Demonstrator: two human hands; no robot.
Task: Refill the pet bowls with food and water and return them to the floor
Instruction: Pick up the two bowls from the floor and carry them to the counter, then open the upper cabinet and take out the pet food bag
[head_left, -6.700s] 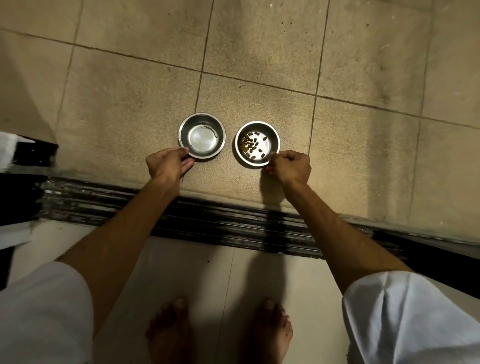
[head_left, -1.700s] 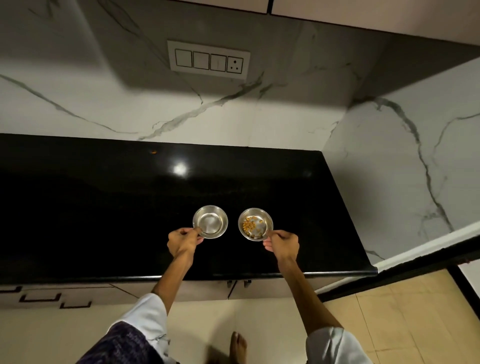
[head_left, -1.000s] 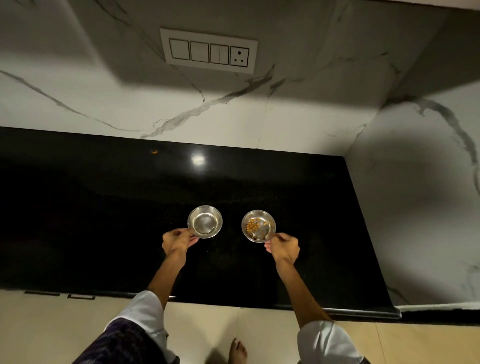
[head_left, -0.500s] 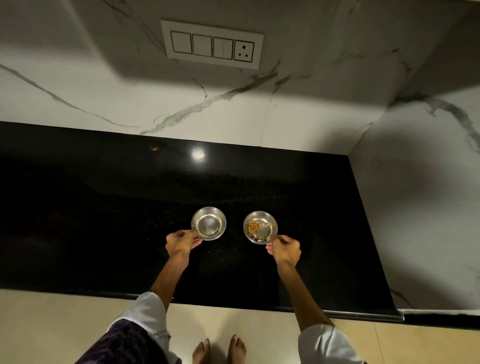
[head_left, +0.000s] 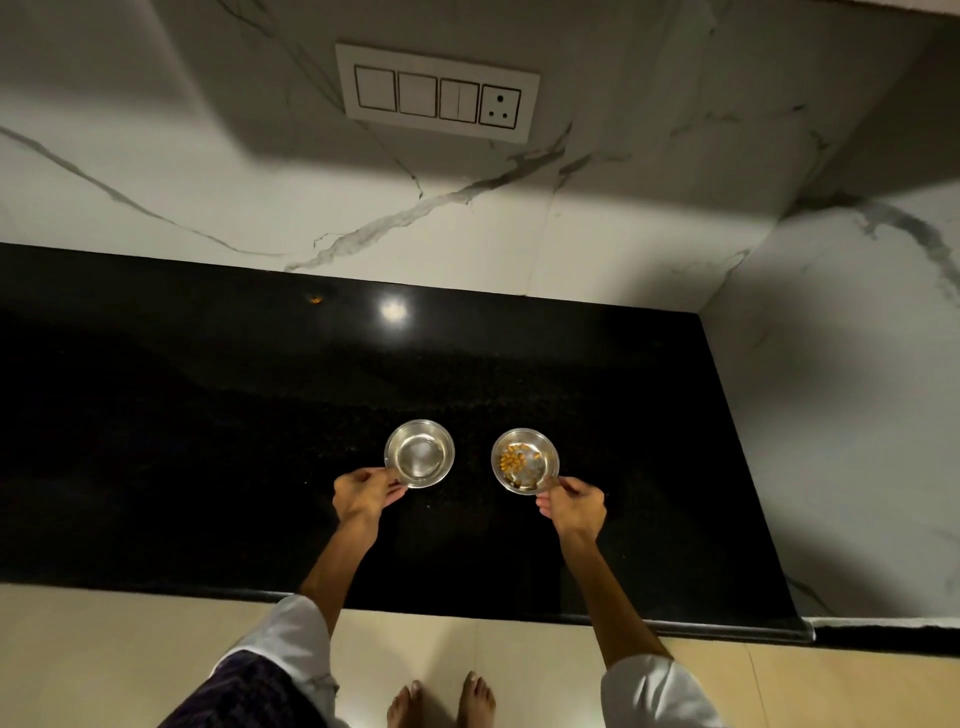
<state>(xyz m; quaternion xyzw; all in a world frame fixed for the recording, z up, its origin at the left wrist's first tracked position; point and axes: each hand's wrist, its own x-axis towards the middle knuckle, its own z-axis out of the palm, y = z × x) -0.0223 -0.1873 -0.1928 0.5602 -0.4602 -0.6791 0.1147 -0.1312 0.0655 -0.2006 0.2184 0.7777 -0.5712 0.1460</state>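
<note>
Two small steel pet bowls are side by side over the black countertop (head_left: 156, 441). The left bowl (head_left: 422, 450) shows a bare shiny bottom. My left hand (head_left: 363, 493) pinches its near left rim. The right bowl (head_left: 523, 457) holds a few brown kibble pieces. My right hand (head_left: 574, 503) pinches its near right rim. Whether the bowls rest on the counter or hover just above it is not clear.
A white marble wall stands behind the counter with a switch and socket panel (head_left: 436, 91). A marble side wall (head_left: 841, 389) closes the counter on the right. The counter's front edge (head_left: 467, 605) runs above the beige floor, where my bare feet (head_left: 441, 701) stand.
Earlier I held both bowls on the outdoor floor; now they are over the kitchen counter. In the last second the bowls and hands stayed almost still.
</note>
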